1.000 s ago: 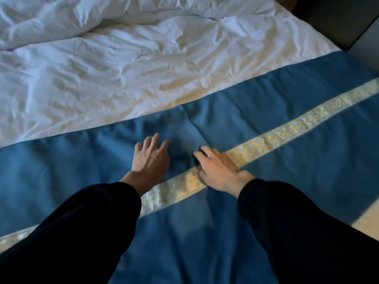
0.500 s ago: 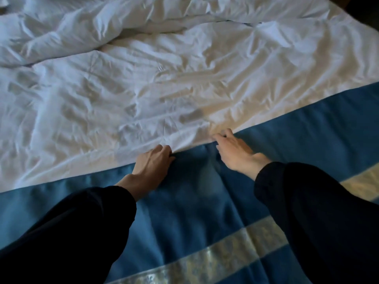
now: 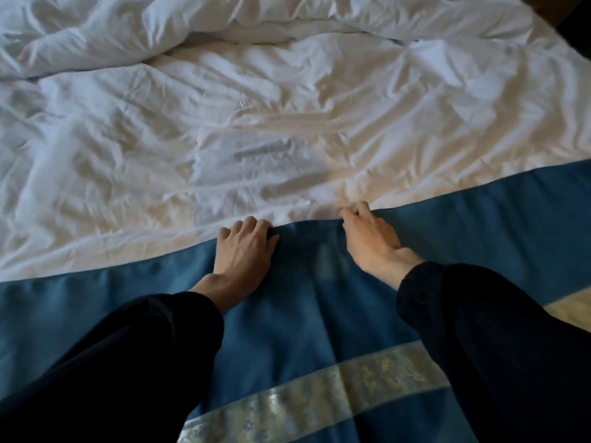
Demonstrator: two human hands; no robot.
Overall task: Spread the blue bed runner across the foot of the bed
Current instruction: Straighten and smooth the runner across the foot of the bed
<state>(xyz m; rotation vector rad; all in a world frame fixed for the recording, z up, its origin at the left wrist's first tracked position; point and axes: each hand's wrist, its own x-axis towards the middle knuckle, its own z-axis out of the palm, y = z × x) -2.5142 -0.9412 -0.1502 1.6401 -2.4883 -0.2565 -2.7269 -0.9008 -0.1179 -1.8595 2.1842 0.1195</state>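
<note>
The blue bed runner (image 3: 303, 314) lies across the near part of the bed, its far hem running on a slant from low on the left to higher on the right, where it meets the white duvet (image 3: 224, 123). Both hands are at that hem, near each other, with a short stretch of blue cloth between them. The left hand (image 3: 244, 247) lies palm down on the runner, its knuckles bent and its fingertips tucked over the edge out of sight, so it has the hem in its grasp. The right hand (image 3: 371, 238) is turned a little on its side, fingers curled tight and thumb drawn in, pinching the same edge just where it touches the white cover. Between the two hands the hem rises slightly, and soft folds fan back from it toward the person. Black sleeves cover both forearms down to the wrists, the left sleeve (image 3: 112, 362) and the right sleeve (image 3: 495, 346) filling the lower corners. A pale gold patterned band (image 3: 319, 394) runs along the runner's length, nearer to the person than the hands, partly hidden under both arms. The duvet beyond is heavily creased and bunched into ridges toward the far side.
</note>
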